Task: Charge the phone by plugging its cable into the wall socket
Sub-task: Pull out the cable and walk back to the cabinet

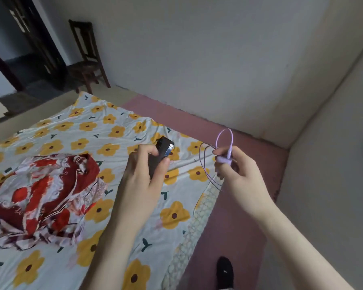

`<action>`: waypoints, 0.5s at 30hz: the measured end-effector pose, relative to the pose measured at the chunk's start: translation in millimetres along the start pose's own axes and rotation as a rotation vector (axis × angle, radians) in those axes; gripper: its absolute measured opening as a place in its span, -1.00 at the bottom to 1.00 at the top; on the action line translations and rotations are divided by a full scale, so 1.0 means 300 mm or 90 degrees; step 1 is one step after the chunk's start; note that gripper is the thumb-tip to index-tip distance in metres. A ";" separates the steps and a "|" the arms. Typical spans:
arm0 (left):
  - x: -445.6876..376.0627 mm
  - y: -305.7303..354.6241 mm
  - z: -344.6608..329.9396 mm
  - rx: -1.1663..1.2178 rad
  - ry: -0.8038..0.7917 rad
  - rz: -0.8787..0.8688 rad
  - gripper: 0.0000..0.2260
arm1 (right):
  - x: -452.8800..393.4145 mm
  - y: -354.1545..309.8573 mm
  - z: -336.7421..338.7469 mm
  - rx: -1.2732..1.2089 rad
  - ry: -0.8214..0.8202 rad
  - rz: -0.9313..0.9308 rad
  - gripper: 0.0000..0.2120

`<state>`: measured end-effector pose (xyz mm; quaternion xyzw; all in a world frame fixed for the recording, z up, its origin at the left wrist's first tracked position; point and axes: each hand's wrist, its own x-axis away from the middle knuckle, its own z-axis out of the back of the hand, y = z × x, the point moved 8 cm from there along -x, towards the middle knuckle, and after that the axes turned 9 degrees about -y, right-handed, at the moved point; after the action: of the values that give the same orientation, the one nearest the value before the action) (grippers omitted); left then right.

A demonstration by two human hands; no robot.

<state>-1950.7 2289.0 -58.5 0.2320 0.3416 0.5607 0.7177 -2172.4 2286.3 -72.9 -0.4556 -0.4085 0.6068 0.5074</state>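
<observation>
Phone [161, 154] sits clamped in the left hand [144, 174] above the bed, one end raised clear, probably to take a connector. To its right, the right hand [238, 174] pinches the looped lilac cable [224, 144] near its plug. Beneath lies a flowered sheet [113, 130]; a chair [86, 57] stands far left. No wall socket shows.

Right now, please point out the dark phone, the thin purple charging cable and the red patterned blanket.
dark phone [162, 150], head view, on its upper body above the left hand.
thin purple charging cable [224, 137], head view, on the loop above the right hand.
red patterned blanket [42, 197], head view, on its middle folds.
</observation>
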 end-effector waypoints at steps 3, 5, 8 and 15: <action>-0.132 0.087 -0.121 -0.109 -0.022 -0.058 -0.69 | -0.089 0.057 0.145 0.131 0.043 0.011 -0.98; -0.231 0.152 -0.210 -0.237 -0.028 -0.105 -0.67 | -0.167 0.092 0.240 0.234 0.051 0.025 -0.85; -0.395 0.215 -0.365 -0.352 -0.064 -0.134 -0.63 | -0.291 0.142 0.377 0.343 0.033 0.032 -0.79; -0.771 0.344 -0.703 -0.454 -0.149 -0.161 -0.57 | -0.565 0.239 0.709 0.544 -0.005 0.012 -0.86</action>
<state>-2207.6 2082.9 -70.4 -0.0135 0.0670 0.5212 0.8507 -2383.7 2101.0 -64.8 -0.2058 -0.1178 0.7280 0.6432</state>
